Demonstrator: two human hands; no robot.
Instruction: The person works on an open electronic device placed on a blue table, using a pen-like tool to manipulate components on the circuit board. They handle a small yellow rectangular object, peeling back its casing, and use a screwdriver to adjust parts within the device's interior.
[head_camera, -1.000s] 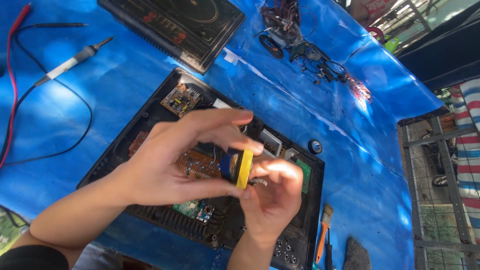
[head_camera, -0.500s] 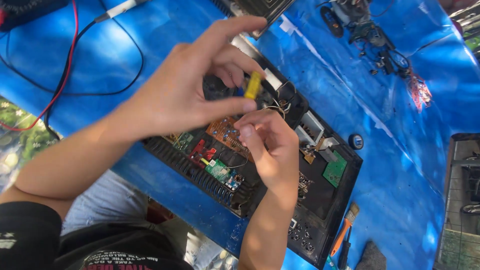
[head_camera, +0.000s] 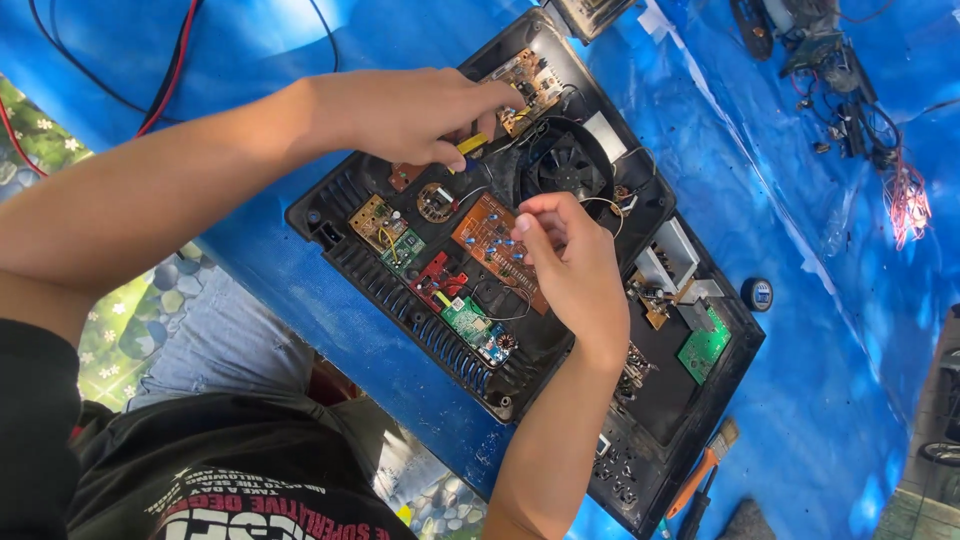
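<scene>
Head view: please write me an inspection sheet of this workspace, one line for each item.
Surface: blue plastic sheet covers the table.
Job's things: open black plastic appliance case with an orange circuit board, a black round fan and small green boards.
Clutter: small round blue-and-black roll; orange-handled brush at the lower right; loose parts at the upper right.
Grips: left hand holds a yellow-handled tool over the case; right hand pinches at the orange board's edge.
Cables: red and black leads at the upper left; thin red wires at the right.
Surroundings: floral mat under the table; strong sunlight.
</scene>
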